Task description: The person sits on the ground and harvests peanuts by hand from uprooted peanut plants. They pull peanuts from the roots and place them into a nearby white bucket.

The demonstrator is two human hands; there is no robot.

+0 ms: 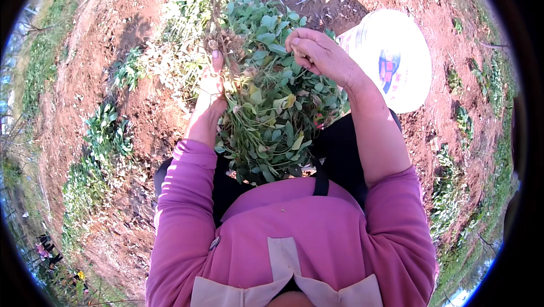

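My left hand (214,78) is closed around the stems of a peanut plant, just below its root clump (225,43), where pale pods hang among dry roots. To the right, my right hand (316,55) is raised with curled fingers around something small and pale brown, which looks like peanut pods. Beneath and between both hands lies a big heap of leafy green peanut plants (276,111), reaching down to my lap. A white bucket (397,60) with printed markings stands tilted in view beside my right forearm.
Reddish soil (148,124) strewn with dry leaves surrounds me. More pulled plants lie in rows at the left (106,132) and the right (446,183). Shadows fall beyond the heap. At the far lower left is a small pink and dark shape, too small to make out.
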